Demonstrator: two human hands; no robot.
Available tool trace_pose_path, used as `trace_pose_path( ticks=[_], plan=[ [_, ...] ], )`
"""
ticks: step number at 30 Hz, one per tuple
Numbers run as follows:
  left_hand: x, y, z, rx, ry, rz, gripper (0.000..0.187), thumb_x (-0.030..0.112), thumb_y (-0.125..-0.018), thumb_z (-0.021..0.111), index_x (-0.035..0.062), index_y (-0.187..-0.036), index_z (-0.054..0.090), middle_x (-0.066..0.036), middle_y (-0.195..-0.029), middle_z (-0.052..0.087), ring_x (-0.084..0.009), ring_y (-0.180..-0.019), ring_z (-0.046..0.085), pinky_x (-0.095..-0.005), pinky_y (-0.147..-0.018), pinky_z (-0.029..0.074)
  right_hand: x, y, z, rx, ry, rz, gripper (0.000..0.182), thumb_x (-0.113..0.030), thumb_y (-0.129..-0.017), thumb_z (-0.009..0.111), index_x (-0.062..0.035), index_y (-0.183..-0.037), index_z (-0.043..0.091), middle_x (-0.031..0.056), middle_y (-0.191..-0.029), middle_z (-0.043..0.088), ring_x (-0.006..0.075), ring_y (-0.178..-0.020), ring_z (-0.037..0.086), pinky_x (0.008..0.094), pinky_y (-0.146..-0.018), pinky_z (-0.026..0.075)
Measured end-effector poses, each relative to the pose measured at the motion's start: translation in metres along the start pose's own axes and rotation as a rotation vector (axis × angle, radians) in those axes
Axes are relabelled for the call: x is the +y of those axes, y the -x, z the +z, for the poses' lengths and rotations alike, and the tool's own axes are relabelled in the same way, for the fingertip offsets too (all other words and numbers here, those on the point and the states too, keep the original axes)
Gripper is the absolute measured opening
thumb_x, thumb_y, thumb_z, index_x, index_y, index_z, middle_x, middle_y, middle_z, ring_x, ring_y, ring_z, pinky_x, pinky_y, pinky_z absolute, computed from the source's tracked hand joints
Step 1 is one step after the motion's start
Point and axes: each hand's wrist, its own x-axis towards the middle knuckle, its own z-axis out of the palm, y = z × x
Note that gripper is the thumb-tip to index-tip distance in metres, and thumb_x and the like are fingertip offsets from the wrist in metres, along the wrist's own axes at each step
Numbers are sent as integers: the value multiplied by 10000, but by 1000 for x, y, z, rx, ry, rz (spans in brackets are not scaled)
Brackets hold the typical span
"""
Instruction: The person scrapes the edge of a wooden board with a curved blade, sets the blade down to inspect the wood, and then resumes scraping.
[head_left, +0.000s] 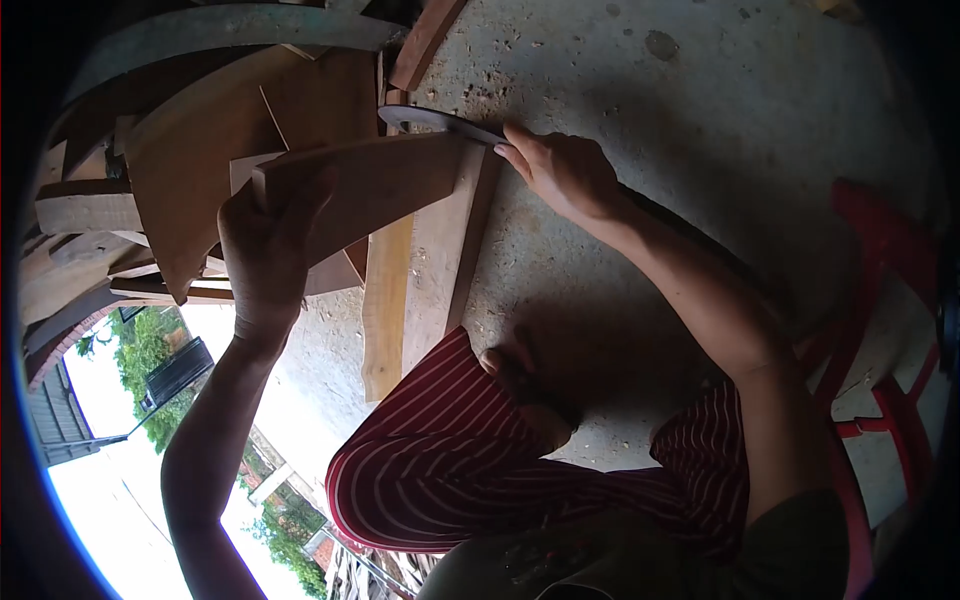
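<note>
My left hand (270, 250) grips the near end of a brown wooden board (385, 185), with the thumb along its face and the fingers behind it. The board is held up at a slant, and its far end overlaps an upright-looking timber (440, 255). In my right hand (565, 170) is a knife (425, 117) with a broad, dark blade and a rounded tip. Its handle is mostly hidden in the closed fingers. The blade lies right at the top edge of the board's far end in this view.
Wooden planks and offcuts (200, 140) are piled on the left. A pale yellowish plank (387, 310) lies beside the timber. Wood chips dot the concrete floor (600, 60). My bent legs in striped cloth (410, 450) are close below, and a red chair (890, 300) stands at the right.
</note>
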Motion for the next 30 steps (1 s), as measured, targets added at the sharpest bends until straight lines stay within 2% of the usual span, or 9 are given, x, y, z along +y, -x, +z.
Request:
trace_pose_path(
  ticks=[3,6,8,10,12,14,17,28,30],
  plan=[
    [1,-3,-1,39,-178,124,214,150,-854,726,-9,-997,713,-61,-815,712,-78,-691,638,-224,-631,504,9,-7,5,-73,19,48,241,-316,-986,528,-88,-910,507,157,-607,584,360,-539,599,467,-477,445],
    [2,-1,2,17,-56,50,207,146,-856,722,-13,-987,712,-61,-810,712,-79,-701,639,-235,-638,505,2,-3,2,54,-59,-48,248,-325,-985,527,-89,-910,509,152,-590,578,355,-525,598,459,-459,442],
    [5,2,2,-14,-33,-19,201,145,-861,712,-12,-986,711,-63,-814,712,-92,-723,648,-245,-659,507,-6,1,-3,19,27,-12,257,-332,-983,529,-90,-898,513,133,-557,573,332,-496,605,425,-420,446],
    [5,1,2,-1,-77,22,194,150,-866,706,-9,-976,711,-63,-818,712,-95,-728,649,-245,-670,504,16,-4,14,-60,67,46,256,-336,-985,524,-94,-901,520,129,-567,587,328,-512,618,422,-434,460],
    [4,-2,1,22,-170,104,190,154,-868,703,-6,-969,711,-65,-825,712,-101,-741,651,-246,-688,503,17,-2,19,-26,134,23,257,-341,-988,519,-97,-907,526,124,-565,589,324,-514,623,425,-444,467],
    [-6,-3,-2,29,-207,68,195,152,-871,699,-5,-985,711,-63,-840,715,-105,-759,655,-250,-705,504,24,0,27,-10,126,-21,259,-343,-989,517,-95,-915,528,129,-569,584,328,-518,623,431,-452,470],
    [3,1,1,-10,-62,29,215,153,-867,709,2,-1019,715,-68,-862,720,-102,-768,655,-249,-712,509,6,-5,-10,-82,4,65,266,-340,-993,514,-88,-909,507,131,-570,573,338,-510,611,444,-437,459],
    [0,2,0,-31,-62,34,214,120,-857,720,15,-1043,712,-56,-869,715,-87,-784,643,-242,-724,506,-8,7,-5,-42,-42,17,258,-320,-998,507,-86,-890,505,133,-597,593,347,-525,612,446,-461,465],
    [4,0,3,13,-33,59,220,118,-855,722,12,-1047,709,-57,-881,713,-87,-790,640,-241,-730,503,-8,6,-9,24,-60,1,260,-326,-993,513,-84,-896,511,134,-587,589,355,-526,610,452,-464,467]
  ],
)
